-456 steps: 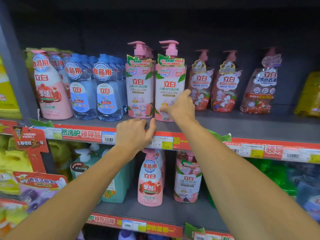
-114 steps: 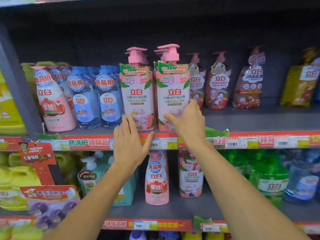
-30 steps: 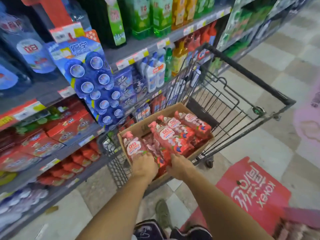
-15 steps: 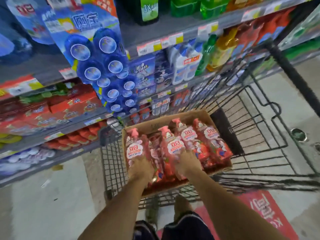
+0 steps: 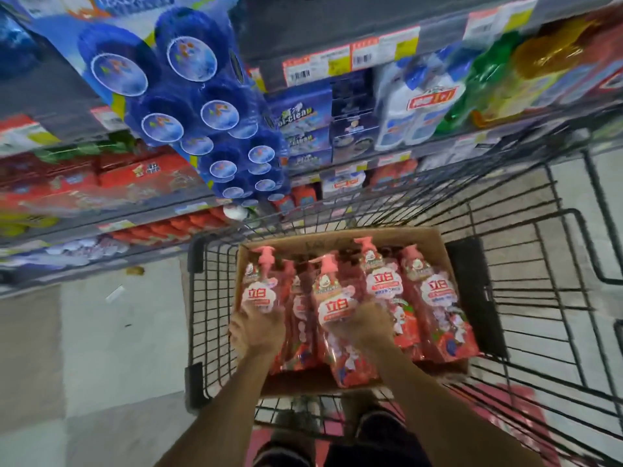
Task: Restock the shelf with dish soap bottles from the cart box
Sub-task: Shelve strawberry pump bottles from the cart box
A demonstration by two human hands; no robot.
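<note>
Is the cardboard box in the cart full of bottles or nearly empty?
Mostly full. Red pump bottles lie side by side across the cardboard box; the left hand and right hand each grip one.

A wire cart (image 5: 215, 298) carries an open cardboard box (image 5: 435, 244) of red soap bottles (image 5: 435, 298).

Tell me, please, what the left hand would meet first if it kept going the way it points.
The left hand already grips a red soap bottle; beyond it, probably the cardboard box's far wall, though depth is unclear.
</note>
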